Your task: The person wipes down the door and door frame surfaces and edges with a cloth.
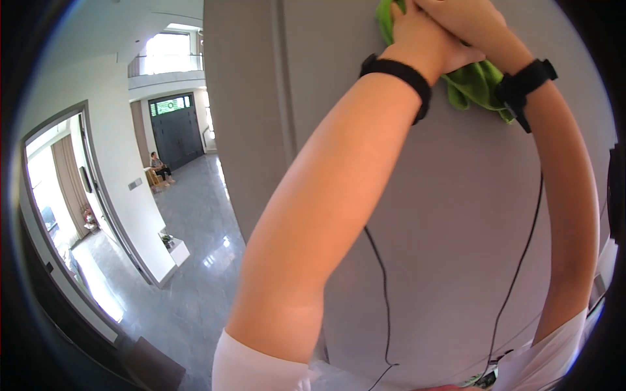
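Both of my arms reach up to the top edge of the view. My left hand is closed on a green cloth and presses it to a tall grey-brown panel. The cloth shows on both sides of that hand, with its lower folds hanging to the right. Crossing over my left hand is my right hand; its fingers run out at the top edge, so their grip is hidden. Black bands sit on both wrists, and thin black cables hang lower down in front of the panel.
Left of the panel, a shiny grey tiled floor leads to a dark double door. A seated person is far off near it. A doorway frame and a low white box with a plant stand at the left.
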A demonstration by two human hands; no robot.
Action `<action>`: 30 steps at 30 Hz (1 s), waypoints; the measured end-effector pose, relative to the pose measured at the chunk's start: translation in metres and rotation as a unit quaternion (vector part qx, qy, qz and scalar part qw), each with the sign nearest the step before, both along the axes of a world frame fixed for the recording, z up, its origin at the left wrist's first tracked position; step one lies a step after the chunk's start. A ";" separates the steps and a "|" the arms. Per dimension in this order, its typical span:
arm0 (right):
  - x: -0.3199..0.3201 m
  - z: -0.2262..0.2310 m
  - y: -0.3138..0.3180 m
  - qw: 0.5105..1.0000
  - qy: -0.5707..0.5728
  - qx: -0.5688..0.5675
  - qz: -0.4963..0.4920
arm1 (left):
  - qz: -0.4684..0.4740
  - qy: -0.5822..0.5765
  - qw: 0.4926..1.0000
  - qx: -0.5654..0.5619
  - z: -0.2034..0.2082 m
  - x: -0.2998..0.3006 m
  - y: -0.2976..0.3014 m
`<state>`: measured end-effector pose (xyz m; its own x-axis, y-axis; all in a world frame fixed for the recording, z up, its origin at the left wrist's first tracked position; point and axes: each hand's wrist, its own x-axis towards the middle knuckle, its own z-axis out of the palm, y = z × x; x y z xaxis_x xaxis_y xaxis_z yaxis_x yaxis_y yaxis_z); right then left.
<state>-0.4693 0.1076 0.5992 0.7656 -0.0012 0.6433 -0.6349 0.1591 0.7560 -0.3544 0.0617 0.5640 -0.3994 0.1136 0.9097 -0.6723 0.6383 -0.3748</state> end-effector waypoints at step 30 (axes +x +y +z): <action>0.104 0.053 -0.006 0.858 -0.386 0.194 0.279 | 0.239 0.001 0.966 -0.102 0.066 0.102 -0.003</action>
<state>-0.3655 0.1014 0.6523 0.0635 -0.1023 0.9927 -0.8653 -0.5012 0.0037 -0.2526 0.0591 0.6298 -0.4495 0.0942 0.8883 -0.8722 0.1686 -0.4592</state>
